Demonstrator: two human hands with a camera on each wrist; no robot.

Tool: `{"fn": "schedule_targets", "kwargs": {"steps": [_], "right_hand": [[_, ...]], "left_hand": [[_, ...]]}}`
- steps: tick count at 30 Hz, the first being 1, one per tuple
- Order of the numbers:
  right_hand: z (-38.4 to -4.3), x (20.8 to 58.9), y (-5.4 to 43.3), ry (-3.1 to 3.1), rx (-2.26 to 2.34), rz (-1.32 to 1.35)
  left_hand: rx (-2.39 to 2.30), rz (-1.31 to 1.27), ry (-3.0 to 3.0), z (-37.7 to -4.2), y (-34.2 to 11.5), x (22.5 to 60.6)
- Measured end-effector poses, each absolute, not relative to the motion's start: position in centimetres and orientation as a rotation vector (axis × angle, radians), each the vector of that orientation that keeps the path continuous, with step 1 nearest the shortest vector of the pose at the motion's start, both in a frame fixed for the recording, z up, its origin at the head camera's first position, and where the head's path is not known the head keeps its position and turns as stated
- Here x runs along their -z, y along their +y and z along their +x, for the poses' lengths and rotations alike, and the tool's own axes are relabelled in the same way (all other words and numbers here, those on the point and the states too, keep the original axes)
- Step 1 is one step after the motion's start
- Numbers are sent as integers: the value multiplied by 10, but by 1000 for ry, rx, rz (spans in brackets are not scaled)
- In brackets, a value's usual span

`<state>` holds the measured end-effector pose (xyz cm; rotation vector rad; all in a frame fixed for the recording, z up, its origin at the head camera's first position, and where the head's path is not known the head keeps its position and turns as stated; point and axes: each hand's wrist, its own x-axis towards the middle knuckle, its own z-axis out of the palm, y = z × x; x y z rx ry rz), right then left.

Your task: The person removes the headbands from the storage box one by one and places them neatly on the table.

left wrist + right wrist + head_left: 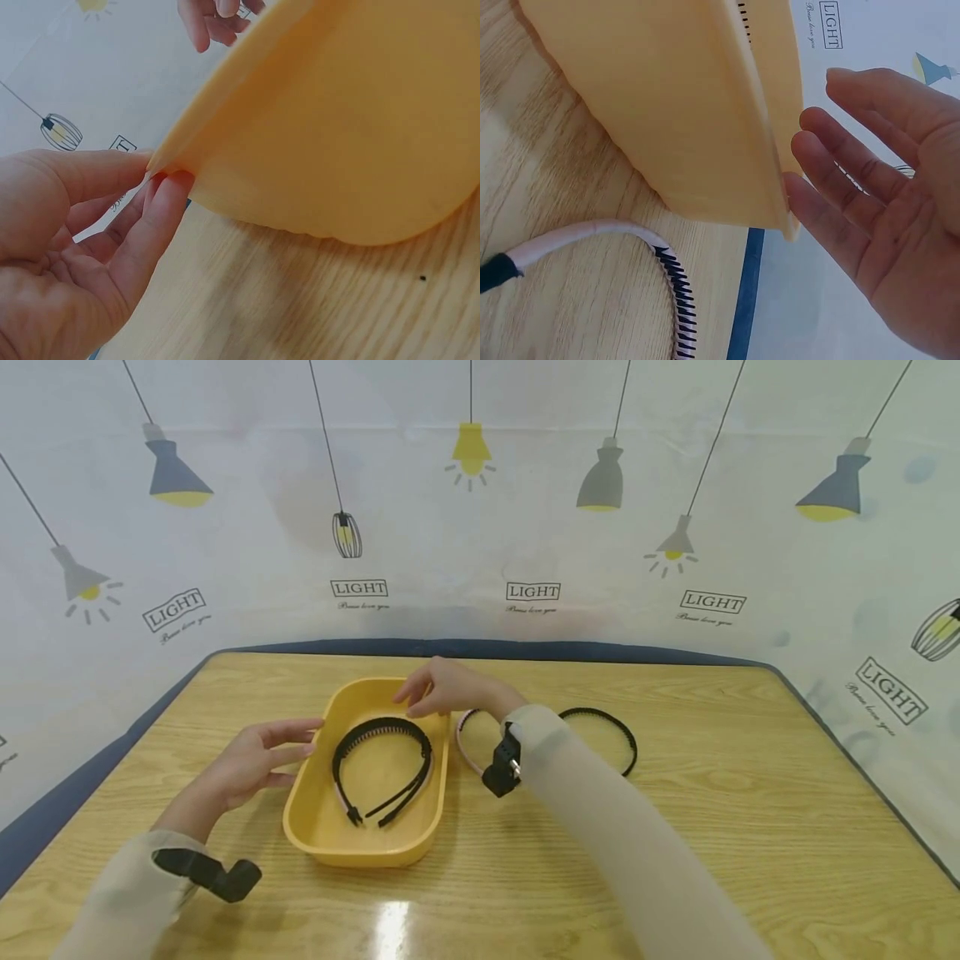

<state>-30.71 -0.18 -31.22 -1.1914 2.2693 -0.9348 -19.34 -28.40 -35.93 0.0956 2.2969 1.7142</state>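
Note:
A yellow plastic basket (366, 852) stands on the table, left of centre. Black headbands (382, 724) lie inside it, partly overlapping, so their number is hard to tell. My left hand (251, 764) pinches the left rim; in the left wrist view its fingers (154, 225) bend under the lip. Over the basket's far right corner hovers my right hand (442, 685), its fingers loosely spread and holding nothing. Just right of the basket lies a pink headband (577, 231) with black teeth, partly hidden by the right wrist. Further right is a thin black headband (630, 735), also partly covered by the arm.
The wooden table (750, 777) extends to both sides. Behind it hangs a white backdrop (450, 543) printed with lamps, with a dark blue strip (487, 648) along the table's far edge. A black camera mount is strapped to each wrist.

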Motion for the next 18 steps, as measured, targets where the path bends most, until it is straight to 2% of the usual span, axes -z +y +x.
{"fn": "schedule_targets", "kwargs": {"steps": [18], "right_hand": [[-316, 315, -17, 2212, 995, -941]], "left_hand": [[-1698, 51, 2303, -194, -285, 358]]}}
